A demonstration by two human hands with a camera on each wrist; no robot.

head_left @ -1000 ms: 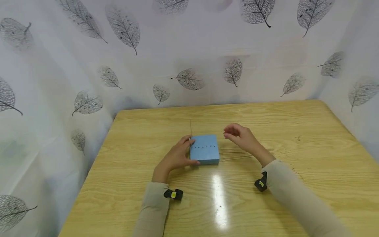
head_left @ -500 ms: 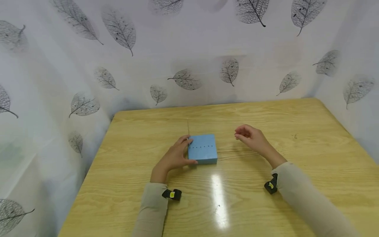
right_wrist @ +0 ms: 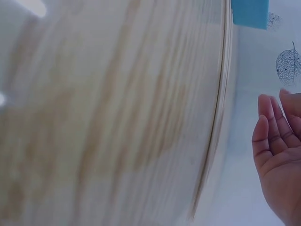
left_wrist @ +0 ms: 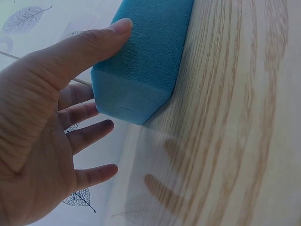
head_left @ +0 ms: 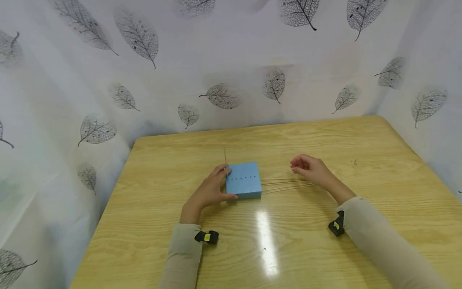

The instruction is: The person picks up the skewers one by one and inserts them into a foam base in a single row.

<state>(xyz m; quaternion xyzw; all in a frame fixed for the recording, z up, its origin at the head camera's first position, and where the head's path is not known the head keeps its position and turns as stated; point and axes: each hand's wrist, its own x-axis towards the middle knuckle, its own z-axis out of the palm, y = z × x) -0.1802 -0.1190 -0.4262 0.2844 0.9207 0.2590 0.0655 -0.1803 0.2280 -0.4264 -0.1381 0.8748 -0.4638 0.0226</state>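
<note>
A blue foam block (head_left: 243,180) with a row of small holes lies mid-table. One thin stick (head_left: 224,154) stands upright at its far left corner. My left hand (head_left: 213,188) holds the block's left end, thumb on the near face and index finger at the far corner. In the left wrist view the thumb (left_wrist: 89,44) lies on the block (left_wrist: 146,56) while the other fingers spread free. Several thin sticks (head_left: 285,184) lie flat to the block's right. My right hand (head_left: 310,168) hovers over their right end, loosely curled and empty; its palm (right_wrist: 277,155) shows bare.
The wooden table (head_left: 325,140) is closed in at the back and on both sides by a white sheet printed with grey leaves (head_left: 223,96). A glare spot (head_left: 265,237) lies near the front edge. Small black wrist cameras (head_left: 206,237) sit on both sleeves.
My right hand has drawn away from the block to the right and dropped nearer the lying sticks. The left hand has stayed on the block.
</note>
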